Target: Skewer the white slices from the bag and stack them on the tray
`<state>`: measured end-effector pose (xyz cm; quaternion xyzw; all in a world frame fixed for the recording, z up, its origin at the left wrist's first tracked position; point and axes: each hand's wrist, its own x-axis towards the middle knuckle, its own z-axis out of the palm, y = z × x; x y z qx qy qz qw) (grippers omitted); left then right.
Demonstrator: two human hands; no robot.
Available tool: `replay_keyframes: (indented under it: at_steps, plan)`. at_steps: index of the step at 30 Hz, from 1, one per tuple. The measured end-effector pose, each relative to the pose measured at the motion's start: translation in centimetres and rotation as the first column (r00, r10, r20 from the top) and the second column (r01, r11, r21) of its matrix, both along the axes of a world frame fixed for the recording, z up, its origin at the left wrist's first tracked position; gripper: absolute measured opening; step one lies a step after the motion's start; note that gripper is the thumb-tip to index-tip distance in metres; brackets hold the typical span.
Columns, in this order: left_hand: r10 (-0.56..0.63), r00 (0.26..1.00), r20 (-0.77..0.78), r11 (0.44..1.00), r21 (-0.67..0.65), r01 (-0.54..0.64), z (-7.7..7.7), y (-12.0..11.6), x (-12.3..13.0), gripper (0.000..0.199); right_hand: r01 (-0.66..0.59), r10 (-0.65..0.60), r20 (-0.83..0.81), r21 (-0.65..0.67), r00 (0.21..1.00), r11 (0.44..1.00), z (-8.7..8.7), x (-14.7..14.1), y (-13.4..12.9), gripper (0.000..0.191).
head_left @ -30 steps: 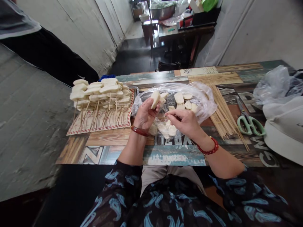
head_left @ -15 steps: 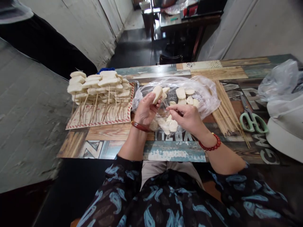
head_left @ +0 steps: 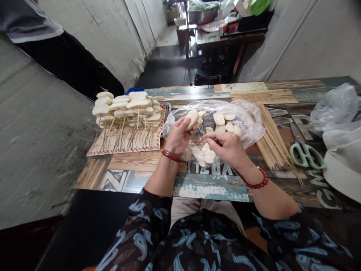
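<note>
My left hand is wrapped round a pale oval slice, held up over the plastic bag. Close by on the right, my right hand pinches a thin wooden stick, whose tip points toward the slice; most of the stick is hidden by the fingers. Under both hands lies an open clear plastic bag with several loose pale slices in it. To the left, skewered slices are stacked on a red-edged paper, their sticks pointing toward me. A bundle of wooden sticks lies right of the bag.
Green-handled scissors lie right of the sticks, beside a white cap and a crumpled plastic bag. A person's dark-clad leg is at the upper left. Behind stands another table with a metal bowl.
The view has tilted slightly, so the whole scene sits lower and a little further right. Both hands keep nearly the same pose, still holding the slice and the stick.
</note>
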<state>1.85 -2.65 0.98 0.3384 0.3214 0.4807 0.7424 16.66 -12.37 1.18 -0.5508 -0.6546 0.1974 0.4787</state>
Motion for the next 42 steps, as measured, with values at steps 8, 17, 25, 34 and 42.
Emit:
replay_keyframes:
  at_steps: [8,17,25,34,42]
  plan:
    - [0.008,1.000,0.019,1.000,0.022,-0.008,-0.23,-0.03,0.15,0.025,0.007,-0.008,0.019,0.007,1.000,1.000,-0.27,0.09,0.20,0.023]
    - [0.043,0.999,0.007,0.999,0.020,-0.043,-0.34,0.00,0.23,0.024,0.008,-0.008,0.026,0.001,1.000,1.000,-0.04,0.14,0.12,0.023]
    - [0.041,0.999,-0.009,0.999,0.017,-0.040,-0.20,-0.03,0.14,0.022,0.008,-0.009,0.025,0.017,1.000,1.000,-0.12,0.06,0.05,0.023]
    - [0.036,0.999,0.003,0.998,0.060,-0.036,-0.53,-0.05,0.19,0.027,0.042,-0.043,0.044,0.026,0.998,0.999,-0.35,0.14,0.24,0.023]
    - [0.025,0.999,-0.021,0.991,0.133,-0.022,-0.51,-0.42,0.30,0.033,0.039,-0.040,0.037,0.039,0.999,0.998,-0.47,0.25,0.46,0.020]
